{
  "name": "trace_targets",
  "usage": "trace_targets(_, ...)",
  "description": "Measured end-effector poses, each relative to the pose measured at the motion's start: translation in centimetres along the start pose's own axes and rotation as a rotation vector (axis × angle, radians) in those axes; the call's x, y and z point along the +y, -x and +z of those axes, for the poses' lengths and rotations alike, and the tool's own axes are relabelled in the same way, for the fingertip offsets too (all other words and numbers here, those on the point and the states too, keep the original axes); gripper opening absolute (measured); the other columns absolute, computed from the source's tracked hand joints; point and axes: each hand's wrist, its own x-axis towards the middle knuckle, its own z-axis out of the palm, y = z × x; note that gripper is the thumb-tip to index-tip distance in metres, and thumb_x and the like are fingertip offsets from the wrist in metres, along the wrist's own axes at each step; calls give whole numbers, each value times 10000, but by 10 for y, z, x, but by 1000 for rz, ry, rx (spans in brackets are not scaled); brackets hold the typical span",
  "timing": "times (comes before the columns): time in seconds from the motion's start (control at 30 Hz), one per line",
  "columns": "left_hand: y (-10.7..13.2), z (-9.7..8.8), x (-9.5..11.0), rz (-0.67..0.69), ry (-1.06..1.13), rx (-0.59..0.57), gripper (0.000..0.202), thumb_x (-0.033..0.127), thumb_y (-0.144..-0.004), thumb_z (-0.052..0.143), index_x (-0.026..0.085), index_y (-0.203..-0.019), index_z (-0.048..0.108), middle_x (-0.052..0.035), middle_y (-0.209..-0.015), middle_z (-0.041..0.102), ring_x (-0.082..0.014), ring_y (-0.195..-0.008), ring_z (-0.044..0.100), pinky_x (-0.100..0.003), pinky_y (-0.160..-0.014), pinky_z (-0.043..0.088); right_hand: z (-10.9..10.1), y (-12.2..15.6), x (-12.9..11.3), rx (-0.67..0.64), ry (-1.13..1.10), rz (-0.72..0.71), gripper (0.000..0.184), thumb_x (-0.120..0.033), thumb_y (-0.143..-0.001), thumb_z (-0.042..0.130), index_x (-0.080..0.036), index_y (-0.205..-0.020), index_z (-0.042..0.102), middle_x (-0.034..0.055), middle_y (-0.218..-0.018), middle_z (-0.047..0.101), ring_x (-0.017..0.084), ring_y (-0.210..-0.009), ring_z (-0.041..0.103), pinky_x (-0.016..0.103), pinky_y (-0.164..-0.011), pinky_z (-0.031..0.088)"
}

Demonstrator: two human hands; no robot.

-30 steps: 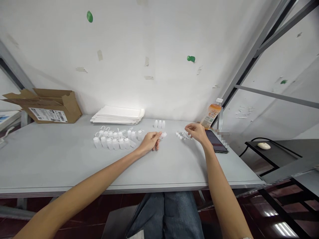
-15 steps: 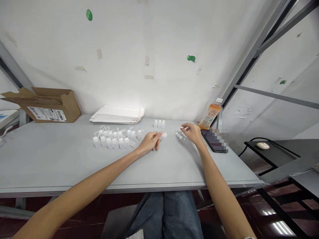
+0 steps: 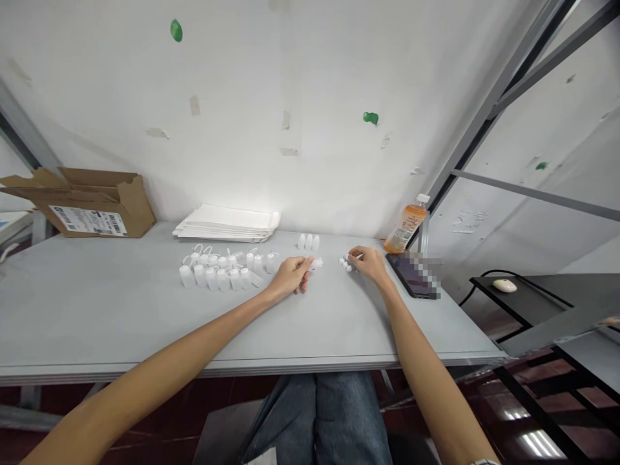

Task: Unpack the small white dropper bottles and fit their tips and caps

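My left hand (image 3: 290, 276) rests on the grey table (image 3: 97, 323) with its fingers closed around a small white bottle (image 3: 316, 263) that pokes out to the right. My right hand (image 3: 369, 263) lies further right, fingers pinched over a little cluster of white caps with loops (image 3: 345, 263). Left of my left hand, several small white bottles with looped caps (image 3: 223, 271) stand and lie in rows. Three more small white bottles (image 3: 309, 242) stand behind, near the wall.
A stack of white sheets (image 3: 227, 223) lies against the wall. An open cardboard box (image 3: 82, 201) sits at the far left. An orange drink bottle (image 3: 403, 226) and a dark phone (image 3: 411, 274) are at the right. A side desk holds a mouse (image 3: 504, 285).
My right hand has slid left and down onto the cluster of white caps. My left hand has stayed in place with the bottle.
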Motion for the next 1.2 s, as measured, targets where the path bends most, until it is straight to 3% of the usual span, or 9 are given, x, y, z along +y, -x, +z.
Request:
trace_targets(0.13,0,0,0,-7,-7,6,488,603,-881,521,174,-655,468,42,-551,498,-72,-381,529,-169,-320,333,1,1,-1,16,20,-21,259,-332,-885,498,-227,-867,734,35,-832,732,189,-736,637,285,-641,404)
trace_targets(0.23,0,0,-1,-3,-4,0,480,600,-881,525,174,-666,479,41,-549,501,-77,-391,542,-169,-322,334,4,1,-2,150,49,-47,347,-471,-911,493,-226,-896,739,79,-908,713,226,-828,624,335,-733,443)
trace_targets(0.33,-1,0,-1,0,2,-5,468,590,-887,522,173,-675,490,44,-543,502,-75,-384,535,-172,-321,331,15,1,-1,276,108,-154,392,-545,-834,613,-220,-1024,723,129,-1077,665,290,-1046,567,409,-892,436)
trace_targets(0.47,0,1,0,-4,4,-3,470,589,-887,519,173,-668,490,47,-537,501,-69,-374,522,-169,-320,328,38,0,0,266,209,-220,543,-517,-778,679,-195,-1213,644,161,-1223,586,326,-1180,487,457,-1001,369)
trace_targets(0.6,0,1,1,-9,-5,-5,471,580,-889,519,171,-658,486,44,-547,504,-70,-378,528,-169,-317,327,51,-2,0,268,260,-231,500,-461,-823,624,-168,-1228,628,178,-1238,571,326,-1210,461,462,-1040,315)
trace_targets(0.73,0,0,1,-3,-4,-9,454,568,-895,521,169,-678,497,42,-561,510,-71,-388,539,-167,-322,328,53,-3,0,299,292,-238,439,-392,-861,560,-160,-1229,617,194,-1251,560,337,-1247,424,498,-1062,269)
trace_targets(1.2,-2,0,-2,-7,7,-18,465,573,-887,532,167,-665,496,40,-560,507,-68,-391,530,-169,-316,335,56,-7,7,306,269,-93,433,-326,-846,545,-130,-1226,618,206,-1177,576,327,-1164,475,468,-1020,312)
